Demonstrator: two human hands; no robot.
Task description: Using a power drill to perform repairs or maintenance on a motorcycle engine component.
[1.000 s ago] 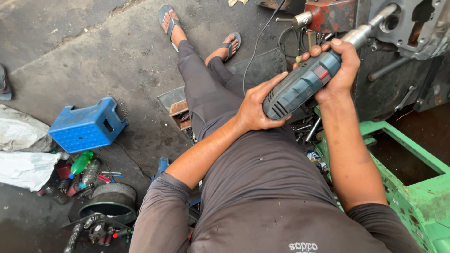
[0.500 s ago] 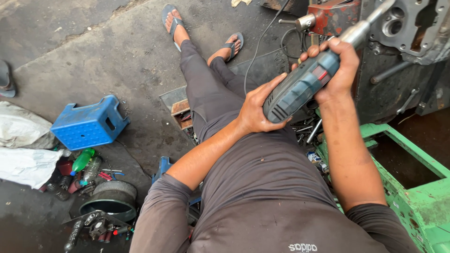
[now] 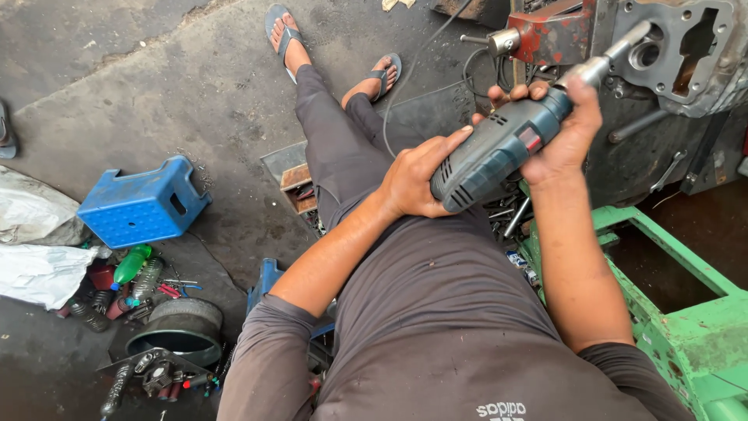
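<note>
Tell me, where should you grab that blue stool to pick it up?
Probably by the dark slot in the blue stool's side wall. It stands upright on the floor left of the legs, so reach down from above and hook fingers into that slot, or grip its two long top edges, which lie bare.

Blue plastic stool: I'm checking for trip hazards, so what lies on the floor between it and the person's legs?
In the head view, bare stained concrete separates the blue plastic stool from the legs; only an open tool tray sits beside the legs.
</note>
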